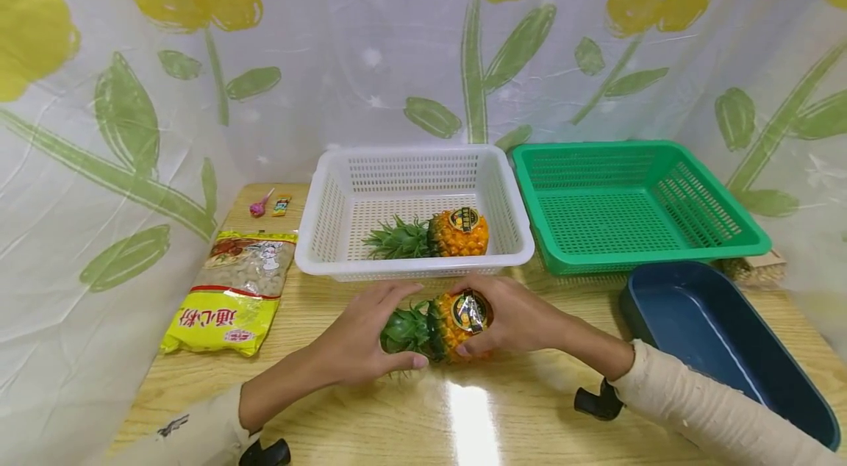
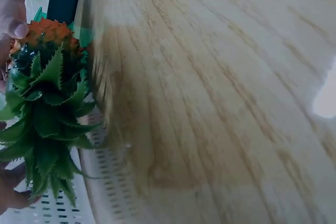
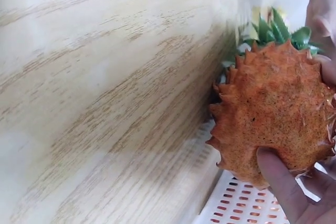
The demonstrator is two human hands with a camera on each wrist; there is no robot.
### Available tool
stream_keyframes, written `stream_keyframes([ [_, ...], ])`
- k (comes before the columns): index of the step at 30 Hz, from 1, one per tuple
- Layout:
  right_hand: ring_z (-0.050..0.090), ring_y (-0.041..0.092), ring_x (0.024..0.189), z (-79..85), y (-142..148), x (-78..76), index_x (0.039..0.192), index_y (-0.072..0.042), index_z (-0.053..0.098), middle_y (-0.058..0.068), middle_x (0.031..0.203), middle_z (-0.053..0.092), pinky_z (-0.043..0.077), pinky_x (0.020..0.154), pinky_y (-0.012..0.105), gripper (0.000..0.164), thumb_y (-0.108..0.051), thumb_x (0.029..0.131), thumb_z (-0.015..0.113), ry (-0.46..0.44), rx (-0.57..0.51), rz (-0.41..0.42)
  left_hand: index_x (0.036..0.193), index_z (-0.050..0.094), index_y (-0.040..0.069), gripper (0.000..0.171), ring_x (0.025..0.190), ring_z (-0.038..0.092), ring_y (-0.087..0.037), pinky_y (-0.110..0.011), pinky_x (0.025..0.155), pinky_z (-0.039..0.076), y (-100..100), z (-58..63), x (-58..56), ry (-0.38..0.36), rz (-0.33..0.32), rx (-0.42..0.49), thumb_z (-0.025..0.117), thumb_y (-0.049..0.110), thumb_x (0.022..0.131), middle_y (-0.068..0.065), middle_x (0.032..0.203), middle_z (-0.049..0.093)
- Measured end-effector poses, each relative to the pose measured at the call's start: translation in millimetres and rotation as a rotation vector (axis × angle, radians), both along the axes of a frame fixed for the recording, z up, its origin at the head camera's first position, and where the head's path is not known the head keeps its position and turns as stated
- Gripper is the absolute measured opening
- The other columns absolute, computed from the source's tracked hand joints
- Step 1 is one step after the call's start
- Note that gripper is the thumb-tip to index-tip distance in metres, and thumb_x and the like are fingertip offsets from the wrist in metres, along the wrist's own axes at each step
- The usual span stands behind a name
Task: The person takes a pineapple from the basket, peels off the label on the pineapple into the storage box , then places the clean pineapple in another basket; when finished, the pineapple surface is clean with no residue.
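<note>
With my right hand (image 1: 512, 315) I am holding a small pineapple (image 1: 442, 326) by its orange body; the fingers are bent over the far side, and the thumb presses from the near side. My left hand (image 1: 360, 337) is at the other end, around the green crown (image 1: 405, 330). Its thumb and fingers stand wide apart, with the leaves between them (if they really touch the leaves, I cannot tell). The pineapple lies on its side at the wooden table (image 1: 370, 422), just in front of the white basket (image 1: 413, 267), with the crown to my left. Whether its whole weight rests on the wood, I also cannot tell. A round black and gold label (image 1: 471, 312) is on its body.

Inside the white basket, near the front wall, lies a second pineapple (image 1: 433, 238), pointing the same way. To the right of this basket stands a green basket (image 1: 662, 258), and nearer to me, beside my right forearm, a dark blue tray (image 1: 698, 330). On the left side lie a yellow bag (image 1: 238, 289) and, behind it, a pink lollipop (image 1: 258, 207) beside a small packet (image 1: 281, 206). A curtain (image 1: 317, 47) with yellow flowers hangs behind everything.
</note>
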State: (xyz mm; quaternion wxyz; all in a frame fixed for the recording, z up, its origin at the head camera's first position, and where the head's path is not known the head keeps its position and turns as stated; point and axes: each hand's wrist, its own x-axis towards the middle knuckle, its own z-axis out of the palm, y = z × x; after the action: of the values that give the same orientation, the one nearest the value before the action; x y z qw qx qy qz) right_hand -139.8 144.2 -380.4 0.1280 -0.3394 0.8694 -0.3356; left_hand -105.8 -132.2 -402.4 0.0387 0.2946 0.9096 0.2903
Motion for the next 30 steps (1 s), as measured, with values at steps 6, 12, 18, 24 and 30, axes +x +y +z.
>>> stream_keyframes([
  [6, 0.066, 0.012, 0.092, -1.6, 0, -1.3, 0.131, -0.012, 0.059, 0.004, 0.116, 0.067, 0.057, 0.070, 0.021, 0.069, -0.033, 0.073, 0.089, -0.015, -0.011, -0.004, 0.155, 0.038, 0.022, 0.105, 0.138, 0.045, -0.037, -0.062, 0.106, 0.042, 4, -4.1, -3.6, -0.019, 0.034, -0.035, 0.081, 0.065, 0.070, -0.010, 0.152, 0.046],
  [12, 0.064, 0.013, 0.093, -4.2, -1, -1.0, 0.131, -0.013, 0.060, 0.003, 0.117, 0.067, 0.056, 0.070, 0.021, 0.071, -0.039, 0.072, 0.090, -0.008, -0.006, -0.027, 0.149, 0.048, 0.019, 0.092, 0.135, 0.049, -0.037, -0.060, 0.108, 0.042, 8, -3.2, -5.1, -0.075, 0.074, -0.057, 0.087, 0.051, 0.072, -0.009, 0.149, 0.052],
  [18, 0.064, 0.013, 0.099, -3.5, 2, -0.6, 0.137, -0.013, 0.056, 0.003, 0.126, 0.065, 0.056, 0.082, 0.028, 0.081, -0.050, 0.072, 0.088, -0.068, -0.019, -0.058, 0.148, 0.049, 0.018, 0.088, 0.136, 0.050, -0.036, -0.060, 0.108, 0.041, 10, -1.8, -6.6, -0.095, 0.101, -0.079, 0.087, 0.047, 0.074, -0.009, 0.148, 0.053],
  [24, 0.061, 0.026, 0.119, -3.5, 8, -1.6, 0.136, -0.009, 0.058, 0.008, 0.134, 0.062, 0.051, 0.098, 0.047, 0.065, -0.046, 0.087, 0.077, -0.118, -0.089, -0.073, 0.148, 0.050, 0.019, 0.088, 0.134, 0.051, -0.037, -0.061, 0.106, 0.043, 10, -2.1, -5.8, -0.100, 0.107, -0.079, 0.088, 0.047, 0.073, -0.010, 0.148, 0.054],
  [30, 0.064, 0.024, 0.112, -2.4, 13, -4.4, 0.119, -0.011, 0.070, 0.004, 0.120, 0.070, 0.052, 0.097, 0.047, 0.036, -0.036, 0.094, 0.071, -0.055, -0.115, -0.112, 0.146, 0.051, 0.019, 0.086, 0.132, 0.053, -0.036, -0.060, 0.104, 0.045, 10, -2.9, -5.1, -0.095, 0.110, -0.080, 0.087, 0.047, 0.074, -0.009, 0.145, 0.056],
])
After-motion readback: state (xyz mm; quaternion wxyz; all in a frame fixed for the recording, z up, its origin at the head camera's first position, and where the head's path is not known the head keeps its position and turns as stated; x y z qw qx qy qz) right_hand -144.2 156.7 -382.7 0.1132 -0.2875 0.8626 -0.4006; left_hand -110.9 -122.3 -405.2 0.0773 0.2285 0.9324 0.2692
